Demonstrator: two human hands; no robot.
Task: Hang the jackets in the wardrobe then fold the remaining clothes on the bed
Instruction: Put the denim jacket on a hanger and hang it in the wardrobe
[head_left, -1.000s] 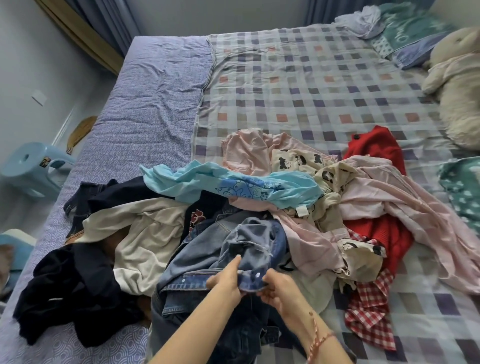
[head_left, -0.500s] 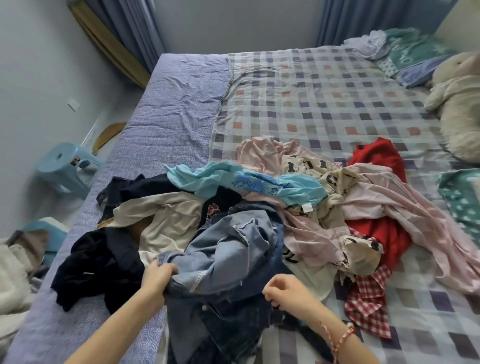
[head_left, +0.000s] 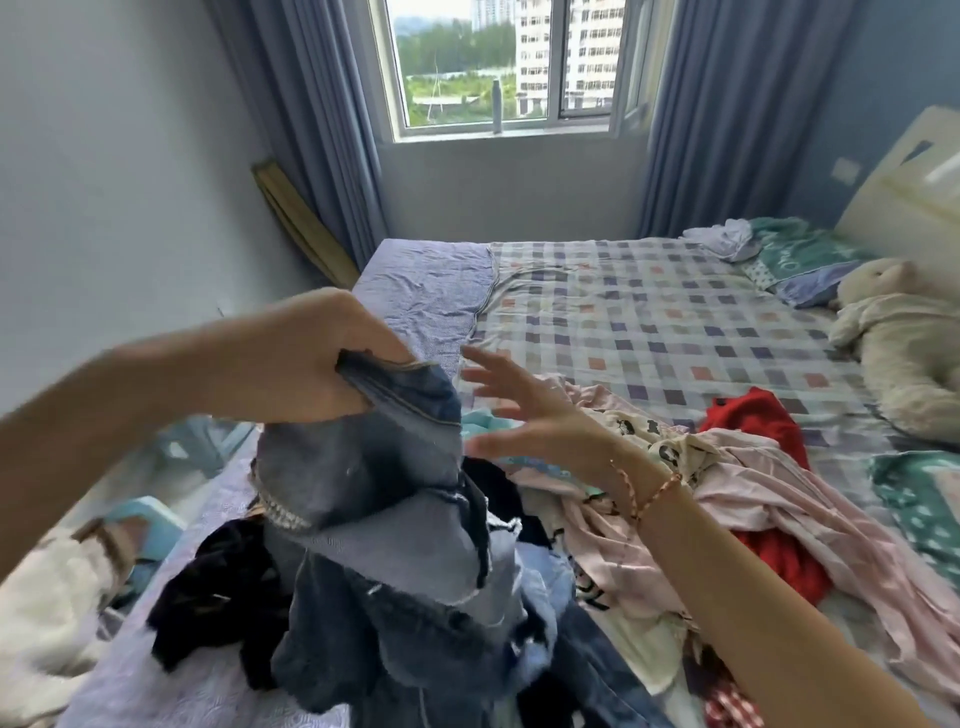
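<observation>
My left hand (head_left: 311, 364) grips the edge of a blue denim jacket (head_left: 384, 525) and holds it up above the bed; the jacket hangs down over the pile. My right hand (head_left: 524, 410) is open just right of the jacket, fingers spread, holding nothing. Below lies the heap of clothes: a black garment (head_left: 218, 597), pink clothes (head_left: 753, 499), a cream printed top (head_left: 660, 447), a red garment (head_left: 753, 421) and a red checked piece (head_left: 732, 709). The checked bedspread (head_left: 649, 322) covers the bed. No wardrobe is in view.
A cream plush toy (head_left: 904, 348) and pillows (head_left: 800, 260) lie at the bed's right, by the headboard (head_left: 909, 182). A window (head_left: 498, 67) with blue curtains (head_left: 727, 114) is ahead. A blue stool (head_left: 202, 447) stands left of the bed, beside more fabric on the floor.
My left hand has lifted the denim jacket up from the pile. My right hand has let go of it and opened. The view has tilted up to the window.
</observation>
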